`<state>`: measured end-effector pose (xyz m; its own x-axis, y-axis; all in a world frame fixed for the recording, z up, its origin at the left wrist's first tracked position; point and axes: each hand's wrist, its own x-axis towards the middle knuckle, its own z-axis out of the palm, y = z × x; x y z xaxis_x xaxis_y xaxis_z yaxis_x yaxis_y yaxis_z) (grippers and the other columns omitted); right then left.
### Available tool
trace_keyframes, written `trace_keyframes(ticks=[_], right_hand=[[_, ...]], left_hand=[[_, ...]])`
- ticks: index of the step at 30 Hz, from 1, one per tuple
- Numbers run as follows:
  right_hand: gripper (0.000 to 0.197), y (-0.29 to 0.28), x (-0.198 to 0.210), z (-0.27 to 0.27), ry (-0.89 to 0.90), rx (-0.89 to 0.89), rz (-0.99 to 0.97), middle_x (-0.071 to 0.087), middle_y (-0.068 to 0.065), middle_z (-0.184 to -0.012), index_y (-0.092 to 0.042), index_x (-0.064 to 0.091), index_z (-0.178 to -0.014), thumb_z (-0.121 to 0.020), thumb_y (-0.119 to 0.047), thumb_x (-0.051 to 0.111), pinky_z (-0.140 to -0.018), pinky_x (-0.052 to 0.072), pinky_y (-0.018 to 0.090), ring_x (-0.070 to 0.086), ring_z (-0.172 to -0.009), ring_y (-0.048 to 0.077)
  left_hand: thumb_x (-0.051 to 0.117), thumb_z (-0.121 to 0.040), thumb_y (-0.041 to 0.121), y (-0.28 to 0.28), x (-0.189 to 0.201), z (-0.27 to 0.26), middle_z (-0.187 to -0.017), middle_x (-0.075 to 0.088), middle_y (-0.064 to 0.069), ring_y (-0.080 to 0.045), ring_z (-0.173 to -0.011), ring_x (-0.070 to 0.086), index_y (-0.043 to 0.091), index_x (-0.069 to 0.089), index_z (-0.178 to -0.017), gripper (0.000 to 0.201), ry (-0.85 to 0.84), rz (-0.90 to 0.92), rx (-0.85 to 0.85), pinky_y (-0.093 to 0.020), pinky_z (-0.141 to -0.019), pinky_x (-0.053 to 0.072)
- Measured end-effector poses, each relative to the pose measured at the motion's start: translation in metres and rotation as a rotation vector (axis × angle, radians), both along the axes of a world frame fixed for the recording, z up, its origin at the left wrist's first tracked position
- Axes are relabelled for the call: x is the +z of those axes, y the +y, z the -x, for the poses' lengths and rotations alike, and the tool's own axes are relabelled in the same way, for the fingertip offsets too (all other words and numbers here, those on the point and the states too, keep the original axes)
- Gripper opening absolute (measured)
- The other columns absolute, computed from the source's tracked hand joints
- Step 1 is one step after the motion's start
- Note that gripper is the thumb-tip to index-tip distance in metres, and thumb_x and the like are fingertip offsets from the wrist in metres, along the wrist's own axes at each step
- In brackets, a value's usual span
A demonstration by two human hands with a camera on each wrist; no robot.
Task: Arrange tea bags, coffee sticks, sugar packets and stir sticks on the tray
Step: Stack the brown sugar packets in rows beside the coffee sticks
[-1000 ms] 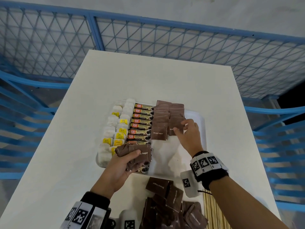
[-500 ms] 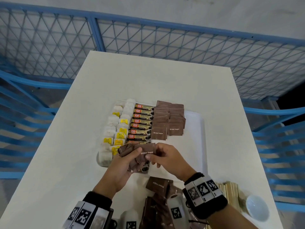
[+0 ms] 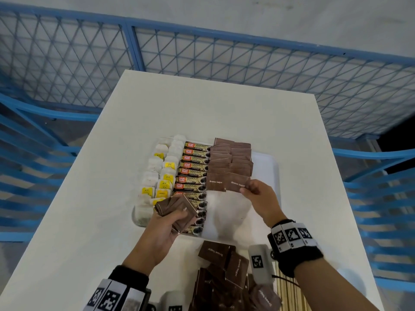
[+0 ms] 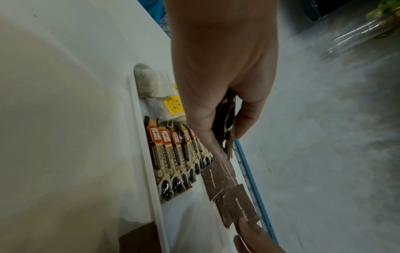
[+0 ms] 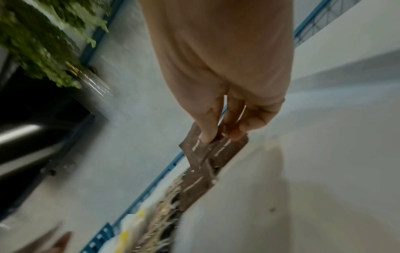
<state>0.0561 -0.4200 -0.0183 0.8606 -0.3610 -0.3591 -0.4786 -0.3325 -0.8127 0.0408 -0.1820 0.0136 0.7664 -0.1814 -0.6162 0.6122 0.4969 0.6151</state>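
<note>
A white tray [image 3: 268,176] on the table holds tea bags [image 3: 157,176] at the left, coffee sticks [image 3: 193,167] in the middle and two columns of brown sugar packets [image 3: 229,160] to the right. My right hand [image 3: 258,196] pinches one brown sugar packet [image 3: 237,183] at the near end of the right column. My left hand [image 3: 166,223] grips a fanned stack of sugar packets [image 3: 177,208] over the near ends of the coffee sticks. In the left wrist view the stack [image 4: 226,123] sits between thumb and fingers. The right wrist view is blurred; the packet [image 5: 194,150] hangs from the fingertips.
A loose heap of brown sugar packets [image 3: 224,277] lies on the table near me. Wooden stir sticks [image 3: 287,290] lie at the bottom right under my right forearm. Blue mesh fencing [image 3: 202,57] surrounds the table.
My right hand took one packet from the stack in my left hand and carried it forward and right to the near end of the right sugar column. The left hand stayed put.
</note>
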Motion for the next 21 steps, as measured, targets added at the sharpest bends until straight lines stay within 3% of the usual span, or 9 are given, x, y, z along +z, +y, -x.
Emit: trace_keyframes(ticks=[3,8,12,16,21], right_hand=[[0.023,-0.011,-0.008,-0.005,0.022,-0.009,0.093,0.05,-0.009,-0.066,-0.022,0.051,-0.068,-0.085,-0.014,0.064,-0.058,0.034,0.018,0.045,-0.064,0.009],[0.009,-0.013,-0.013,-0.015,0.032,-0.006,0.159,0.056,-0.006,-0.076,-0.013,0.056,-0.086,-0.083,-0.013,0.066,-0.059,0.036,0.01,0.051,-0.074,0.011],[0.013,-0.011,-0.015,-0.02,0.008,-0.055,0.155,0.054,-0.01,-0.07,-0.013,0.056,-0.087,-0.081,-0.013,0.067,-0.055,0.036,0.005,0.05,-0.066,0.001],[0.017,-0.01,-0.019,-0.023,-0.024,-0.081,0.154,0.054,-0.007,-0.065,-0.012,0.053,-0.089,-0.081,-0.012,0.068,-0.054,0.037,0.0,0.05,-0.065,0.0],[0.029,-0.01,-0.023,-0.026,-0.027,-0.061,0.195,0.054,-0.001,-0.071,-0.012,0.046,-0.099,-0.08,-0.012,0.067,-0.062,0.039,0.014,0.053,-0.077,0.017]], left_hand=[[0.047,-0.085,-0.016,0.002,0.0,0.001,-0.086,0.073,-0.01,-0.027,-0.081,0.07,0.009,0.062,-0.1,0.032,-0.012,0.0,-0.018,-0.034,-0.063,0.06],[0.051,-0.084,-0.014,0.005,-0.001,0.002,-0.085,0.074,-0.009,-0.023,-0.076,0.072,0.009,0.062,-0.099,0.029,-0.033,-0.035,-0.034,-0.034,-0.066,0.06],[0.055,-0.084,-0.011,0.005,-0.004,0.001,-0.087,0.073,-0.01,-0.023,-0.079,0.071,0.01,0.064,-0.096,0.026,-0.027,-0.074,-0.044,-0.032,-0.066,0.06],[0.057,-0.083,-0.008,0.005,-0.007,0.0,-0.089,0.072,-0.011,-0.021,-0.079,0.071,0.009,0.064,-0.101,0.026,-0.025,-0.095,-0.046,-0.03,-0.064,0.059],[0.06,-0.082,-0.006,0.002,-0.006,-0.002,-0.088,0.072,-0.009,-0.02,-0.078,0.07,0.011,0.064,-0.1,0.025,-0.031,-0.114,-0.05,-0.03,-0.064,0.059]])
